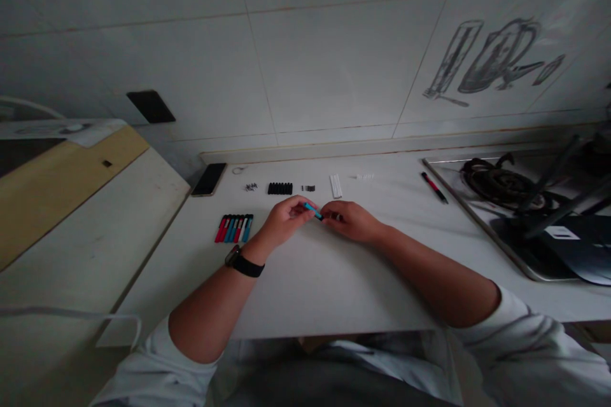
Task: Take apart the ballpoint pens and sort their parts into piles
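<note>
Near the middle of the white table, my left hand [285, 219] is closed on a short blue pen barrel [310, 208] with a black end. The fingers of my right hand [352, 219] are curled together at that black end, partly hiding it. Left of my hands lies a row of red, blue and white pen barrels [233, 229] with black ends. Beyond my hands sit a row of black cylindrical pieces [280, 189], small dark metallic pieces [309, 188], a bundle of thin white sticks [336, 186] and small whitish parts [365, 176].
Tiny scattered dark parts [251, 187] and a phone [209, 179] lie at the back left. A red and black pen [434, 188] rests on the right, beside a metal-rimmed tray [482, 229] holding cables and a black device with antennas. A tiled wall [324, 76] closes off the back.
</note>
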`<move>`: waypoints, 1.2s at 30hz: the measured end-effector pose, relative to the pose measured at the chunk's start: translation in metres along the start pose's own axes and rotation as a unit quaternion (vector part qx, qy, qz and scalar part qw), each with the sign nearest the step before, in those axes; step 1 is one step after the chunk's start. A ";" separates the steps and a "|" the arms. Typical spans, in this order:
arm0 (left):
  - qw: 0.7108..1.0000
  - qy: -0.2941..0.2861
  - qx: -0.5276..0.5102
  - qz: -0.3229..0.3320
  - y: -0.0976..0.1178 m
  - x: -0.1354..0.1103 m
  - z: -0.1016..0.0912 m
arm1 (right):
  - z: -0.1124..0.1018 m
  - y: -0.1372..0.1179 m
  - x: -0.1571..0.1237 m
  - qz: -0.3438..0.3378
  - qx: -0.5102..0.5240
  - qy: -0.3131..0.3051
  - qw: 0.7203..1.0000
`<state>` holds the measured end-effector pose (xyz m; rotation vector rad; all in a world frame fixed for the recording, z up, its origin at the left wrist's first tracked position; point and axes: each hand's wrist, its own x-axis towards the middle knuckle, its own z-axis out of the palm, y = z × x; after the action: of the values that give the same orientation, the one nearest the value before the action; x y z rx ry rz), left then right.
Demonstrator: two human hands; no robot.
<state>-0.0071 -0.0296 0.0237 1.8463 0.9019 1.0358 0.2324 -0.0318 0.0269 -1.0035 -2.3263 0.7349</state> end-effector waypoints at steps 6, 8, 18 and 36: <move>0.999 0.047 -0.009 -0.020 -0.013 0.003 -0.003 | -0.024 0.036 0.003 0.079 -0.052 0.154 0.983; 0.998 0.058 0.015 -0.023 -0.015 0.003 -0.003 | -0.045 0.060 0.000 0.130 -0.085 0.274 0.949; 0.997 0.040 0.054 -0.024 -0.014 0.001 -0.001 | -0.076 0.137 -0.016 0.281 -0.234 0.225 0.903; 0.993 0.021 0.119 -0.001 -0.019 0.000 -0.006 | -0.081 0.143 -0.011 0.310 -0.091 0.399 0.858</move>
<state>-0.0162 -0.0201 0.0087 2.0237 1.0922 1.0036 0.3604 0.0660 -0.0084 -1.7689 -1.3519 0.2075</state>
